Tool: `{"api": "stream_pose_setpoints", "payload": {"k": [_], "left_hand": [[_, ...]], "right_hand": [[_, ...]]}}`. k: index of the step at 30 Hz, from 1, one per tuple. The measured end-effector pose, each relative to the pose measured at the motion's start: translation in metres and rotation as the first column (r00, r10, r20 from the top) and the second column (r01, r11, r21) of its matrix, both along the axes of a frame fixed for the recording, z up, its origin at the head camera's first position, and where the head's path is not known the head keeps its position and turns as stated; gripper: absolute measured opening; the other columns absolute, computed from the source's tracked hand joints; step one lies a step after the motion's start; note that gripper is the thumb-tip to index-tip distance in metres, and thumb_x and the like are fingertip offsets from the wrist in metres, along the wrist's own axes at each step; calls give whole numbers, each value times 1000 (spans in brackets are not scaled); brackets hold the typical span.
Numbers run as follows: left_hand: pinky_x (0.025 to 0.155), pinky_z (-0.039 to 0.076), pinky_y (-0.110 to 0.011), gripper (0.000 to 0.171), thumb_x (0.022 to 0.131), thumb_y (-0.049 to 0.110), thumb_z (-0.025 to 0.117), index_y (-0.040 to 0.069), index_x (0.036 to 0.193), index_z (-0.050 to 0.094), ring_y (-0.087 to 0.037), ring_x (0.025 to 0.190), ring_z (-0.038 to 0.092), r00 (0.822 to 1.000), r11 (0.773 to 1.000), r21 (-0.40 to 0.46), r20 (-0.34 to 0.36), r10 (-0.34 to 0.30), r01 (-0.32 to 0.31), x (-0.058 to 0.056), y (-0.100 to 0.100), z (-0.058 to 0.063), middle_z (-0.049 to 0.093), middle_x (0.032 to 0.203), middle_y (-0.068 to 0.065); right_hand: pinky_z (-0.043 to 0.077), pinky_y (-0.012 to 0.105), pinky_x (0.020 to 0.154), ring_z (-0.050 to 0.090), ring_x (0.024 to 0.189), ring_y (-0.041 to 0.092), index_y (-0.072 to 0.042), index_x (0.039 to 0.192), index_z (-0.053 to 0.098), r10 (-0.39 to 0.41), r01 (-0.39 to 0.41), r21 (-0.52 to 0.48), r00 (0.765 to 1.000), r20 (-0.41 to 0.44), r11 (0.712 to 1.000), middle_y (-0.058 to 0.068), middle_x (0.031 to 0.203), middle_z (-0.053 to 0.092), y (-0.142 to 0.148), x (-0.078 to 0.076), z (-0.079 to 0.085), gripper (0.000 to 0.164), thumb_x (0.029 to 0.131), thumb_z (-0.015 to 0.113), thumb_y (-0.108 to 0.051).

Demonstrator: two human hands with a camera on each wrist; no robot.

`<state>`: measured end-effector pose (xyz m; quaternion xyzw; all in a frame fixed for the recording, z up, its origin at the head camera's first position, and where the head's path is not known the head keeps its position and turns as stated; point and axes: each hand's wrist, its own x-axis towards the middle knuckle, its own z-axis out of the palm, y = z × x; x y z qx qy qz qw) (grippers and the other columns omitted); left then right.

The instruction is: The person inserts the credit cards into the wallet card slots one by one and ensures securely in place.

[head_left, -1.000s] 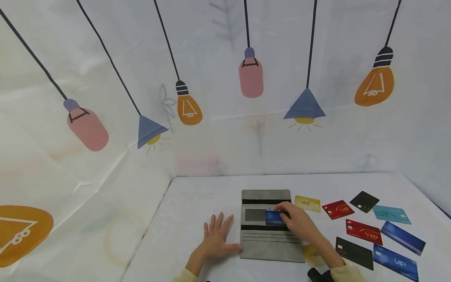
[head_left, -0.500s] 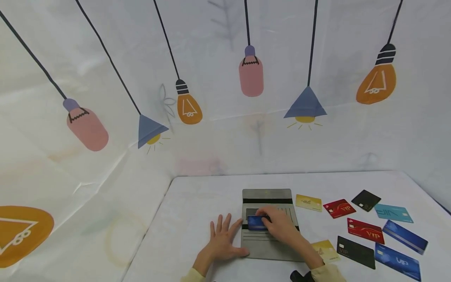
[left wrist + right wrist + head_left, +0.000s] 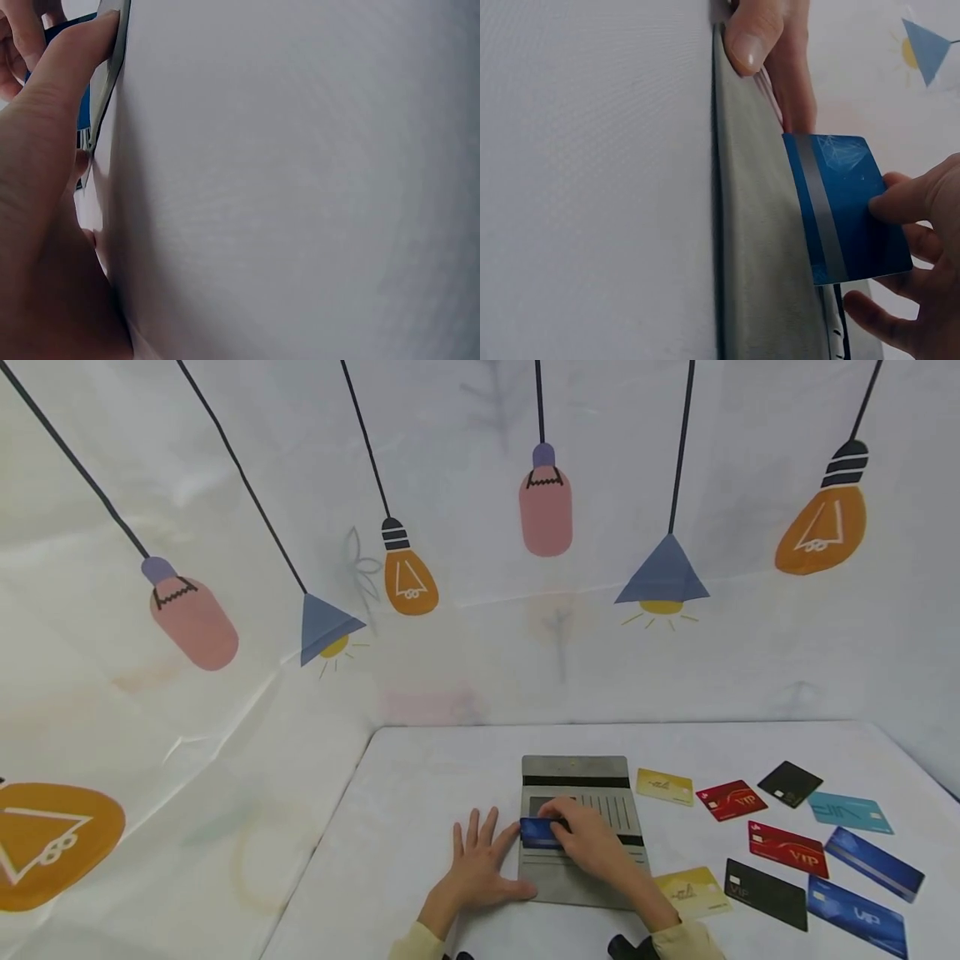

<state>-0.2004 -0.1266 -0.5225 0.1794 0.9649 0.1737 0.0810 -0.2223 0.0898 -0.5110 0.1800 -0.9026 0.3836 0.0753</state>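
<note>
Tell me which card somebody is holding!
The grey-striped blue card pinched by the right hand over the grey wallet. The other cards in view lie flat on the white table.

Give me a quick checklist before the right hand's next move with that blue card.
1. Blue card gripped: ok, the right hand pinches it.
2. Gray holder open: ok, spread on the table.
3. Holder steadied: ok, the left hand rests its thumb on the near left edge.
4. Card tucked in: not ok, the edge alongside its pale stripe is uncovered.
5. Lower yellow card clear of the holder: cannot tell, the right forearm partly hides the gap.
</note>
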Motion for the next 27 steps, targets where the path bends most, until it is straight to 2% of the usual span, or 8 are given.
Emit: {"api": "stream_pose_setpoints", "payload": {"k": [10,20,27], "left_hand": [[115,1,-67,96,74,70,69,28,153,37,-45,150,4,1000,1000,-14,-14,-9,9,0,1,0,20,163,-17],[114,-6,-67,98,71,73,69,35,154,33,-44,150,-1,999,1000,21,-36,-9,9,-6,-2,-19,18,163,-17],[114,1,-68,96,73,71,69,33,154,33,-45,150,5,999,999,-34,-34,-5,3,-4,0,-5,20,163,-17]], "right_hand": [[52,45,91,65,101,19,-17,109,66,-56,55,38,998,15,998,0,109,68,0,0,-6,23,89,70,-5],[49,52,93,62,103,27,-9,114,65,-8,12,106,999,-34,994,5,108,61,-1,0,-14,32,84,74,-2],[46,52,95,56,107,29,-5,112,65,8,-2,110,999,-51,994,7,107,59,-1,-2,-14,30,84,75,-2]]}}
